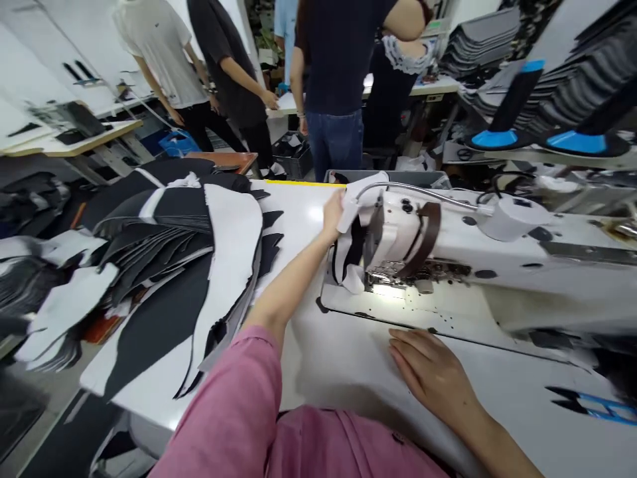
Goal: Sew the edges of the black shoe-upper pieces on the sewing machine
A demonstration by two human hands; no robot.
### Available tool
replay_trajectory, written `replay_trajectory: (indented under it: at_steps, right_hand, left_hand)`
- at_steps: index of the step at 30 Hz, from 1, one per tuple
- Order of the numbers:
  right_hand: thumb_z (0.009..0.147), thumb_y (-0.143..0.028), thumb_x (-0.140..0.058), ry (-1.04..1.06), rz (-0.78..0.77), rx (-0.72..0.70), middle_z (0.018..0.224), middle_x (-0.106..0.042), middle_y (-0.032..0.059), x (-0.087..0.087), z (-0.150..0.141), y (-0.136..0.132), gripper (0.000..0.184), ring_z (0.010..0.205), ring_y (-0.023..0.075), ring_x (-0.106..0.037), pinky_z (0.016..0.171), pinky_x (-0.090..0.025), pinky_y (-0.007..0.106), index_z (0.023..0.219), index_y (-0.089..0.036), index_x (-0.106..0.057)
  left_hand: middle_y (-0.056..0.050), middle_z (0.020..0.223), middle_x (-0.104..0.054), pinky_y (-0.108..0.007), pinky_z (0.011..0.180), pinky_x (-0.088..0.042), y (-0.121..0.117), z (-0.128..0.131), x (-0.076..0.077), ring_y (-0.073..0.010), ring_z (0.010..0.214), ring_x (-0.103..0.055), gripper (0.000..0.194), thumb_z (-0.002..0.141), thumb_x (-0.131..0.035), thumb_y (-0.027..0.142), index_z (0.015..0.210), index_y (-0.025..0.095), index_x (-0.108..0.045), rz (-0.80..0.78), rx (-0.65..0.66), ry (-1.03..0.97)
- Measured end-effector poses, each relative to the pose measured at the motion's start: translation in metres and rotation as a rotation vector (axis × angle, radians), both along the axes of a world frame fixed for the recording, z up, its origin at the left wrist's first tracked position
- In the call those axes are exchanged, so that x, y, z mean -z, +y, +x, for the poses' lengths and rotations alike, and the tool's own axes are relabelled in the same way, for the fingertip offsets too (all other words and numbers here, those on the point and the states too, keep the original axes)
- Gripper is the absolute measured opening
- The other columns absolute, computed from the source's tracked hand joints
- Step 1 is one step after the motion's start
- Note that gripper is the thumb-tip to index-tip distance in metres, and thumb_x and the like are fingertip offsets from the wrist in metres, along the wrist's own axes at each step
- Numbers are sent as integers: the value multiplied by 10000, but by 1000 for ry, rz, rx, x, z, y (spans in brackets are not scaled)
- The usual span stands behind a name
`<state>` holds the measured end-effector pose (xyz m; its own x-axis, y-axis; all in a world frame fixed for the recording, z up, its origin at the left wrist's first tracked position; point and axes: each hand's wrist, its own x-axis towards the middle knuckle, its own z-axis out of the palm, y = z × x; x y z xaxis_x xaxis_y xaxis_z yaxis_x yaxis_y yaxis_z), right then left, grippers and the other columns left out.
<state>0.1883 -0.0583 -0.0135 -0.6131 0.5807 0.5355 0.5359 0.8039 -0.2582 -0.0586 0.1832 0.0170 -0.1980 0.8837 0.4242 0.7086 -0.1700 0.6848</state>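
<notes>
A white sewing machine (448, 245) stands on the white table, its small light shining by the needle area. My left hand (334, 211) reaches to the left of the machine's head, at the far side of the table. It is closed on a white and black fabric piece (368, 180), with the fingertips partly hidden. More of the black and white fabric (354, 249) bunches down beside the needle area. My right hand (430, 372) lies flat on the table in front of the machine bed, fingers stretched out, holding nothing. Blue-handled thread snips (592, 403) lie to its right.
Stacks of cut black and white fabric pieces (233, 232) cover the table's left side. A grey bin (423, 178) stands behind the table. Two black cones with blue bases (495, 138) stand at the back right. Several people (333, 79) are beyond the table.
</notes>
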Motion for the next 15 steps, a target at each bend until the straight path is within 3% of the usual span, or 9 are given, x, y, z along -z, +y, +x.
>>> replay_trajectory:
  at_steps: [2,3,6,8,9,11,13,15]
  right_hand:
    - [888,-160,-533,25,0,-82,997,-668,54,-3,-19,5,138,906,160,-618,882,-479,350,997,-153,-617]
    - [889,-160,-530,42,-2,-130,1004,-665,53,-5,-32,9,148,913,158,-616,874,-481,341,1011,-155,-612]
    - [893,-144,-496,49,-8,-335,1051,-649,74,-12,-90,19,210,962,168,-598,860,-482,330,1082,-141,-587]
    - [882,-87,-442,-6,-4,-488,1137,-617,98,-15,-137,20,302,1056,188,-559,890,-464,337,1161,-124,-551]
    - [860,-44,-413,-47,8,-557,1201,-585,107,-16,-162,18,373,1121,198,-524,912,-450,340,1209,-118,-523]
    - [805,27,-372,-123,56,-656,1333,-491,110,-14,-207,12,520,1244,222,-422,951,-417,359,1295,-125,-457]
    - [792,41,-362,-166,127,-688,1388,-430,117,-8,-244,4,567,1296,249,-350,976,-383,401,1327,-136,-422]
    - [821,12,-377,-197,181,-650,1280,-509,139,-1,-269,1,469,1216,266,-419,962,-371,439,1255,-132,-483]
  left_hand:
    - [-84,1263,-571,-341,1042,-390,-30,-64,-41,-221,1178,-519,459,751,-619,197,1199,162,-527,199,-130,18]
    - [-58,1250,-579,-337,1053,-380,-56,-99,-66,-204,1177,-514,452,737,-627,187,1180,178,-538,324,-187,64]
    - [-43,1199,-597,-337,1018,-412,-178,-185,-140,-175,1114,-540,500,681,-631,155,1172,141,-541,636,-451,271]
    - [-49,1171,-596,-348,993,-428,-273,-219,-168,-182,1075,-555,575,626,-658,180,1182,105,-533,755,-635,486]
    - [-42,1172,-592,-352,989,-427,-318,-231,-173,-187,1081,-547,607,613,-679,209,1194,114,-532,708,-739,588]
    - [-29,1168,-589,-349,973,-433,-400,-248,-164,-197,1078,-544,616,631,-689,270,1213,150,-529,537,-961,728]
    - [-33,1201,-573,-377,976,-430,-466,-261,-136,-225,1110,-535,619,662,-672,304,1246,189,-503,326,-1207,770]
    - [-55,1227,-564,-473,961,-434,-513,-272,-101,-284,1122,-532,595,665,-664,304,1231,216,-505,21,-1447,711]
